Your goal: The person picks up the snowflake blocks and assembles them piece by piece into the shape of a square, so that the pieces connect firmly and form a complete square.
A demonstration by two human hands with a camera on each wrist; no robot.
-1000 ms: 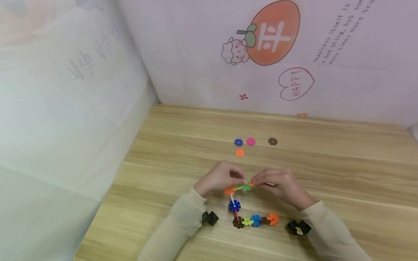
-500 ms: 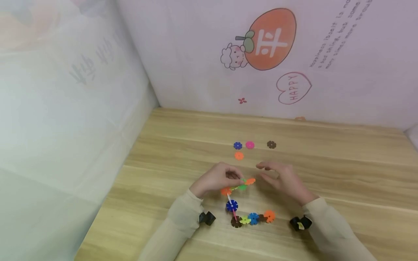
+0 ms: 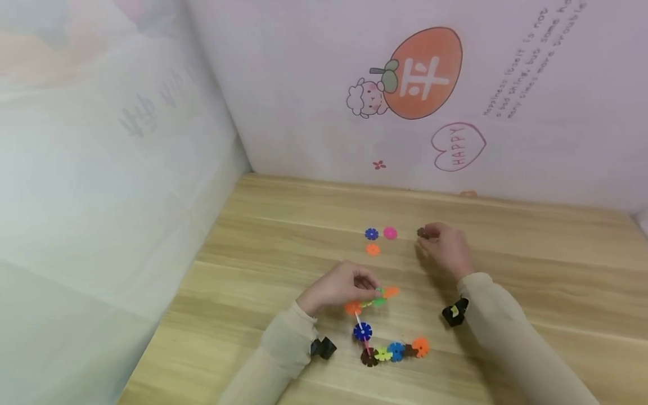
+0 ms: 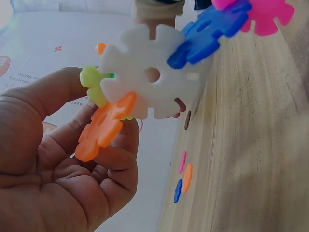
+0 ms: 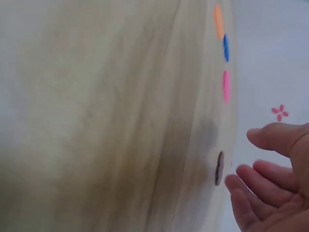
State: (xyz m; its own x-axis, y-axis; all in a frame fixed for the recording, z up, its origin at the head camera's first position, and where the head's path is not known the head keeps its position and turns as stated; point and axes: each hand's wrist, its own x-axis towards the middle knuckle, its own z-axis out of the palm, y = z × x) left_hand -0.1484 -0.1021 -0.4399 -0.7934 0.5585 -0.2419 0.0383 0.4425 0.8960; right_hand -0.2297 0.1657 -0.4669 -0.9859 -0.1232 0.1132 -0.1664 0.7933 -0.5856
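Near row: orange, brown, blue, yellow-green and dark brown discs are joined at the near end of the disc chain (image 3: 362,332).
Upward run: pink, dark blue and white discs are followed by more bright ones, an orange end disc (image 3: 391,292) being last.
Left hand (image 3: 340,287): the chain's far end is pinched near its green disc between thumb and fingers.
Right hand (image 3: 448,250): thumb and fingers are held parted, nothing being gripped; a loose brown disc (image 3: 421,231) is seen just beside the fingertips.
Loose trio: orange (image 3: 373,249), blue (image 3: 372,234) and pink (image 3: 390,233) discs are spread on the worktop (image 3: 283,236).
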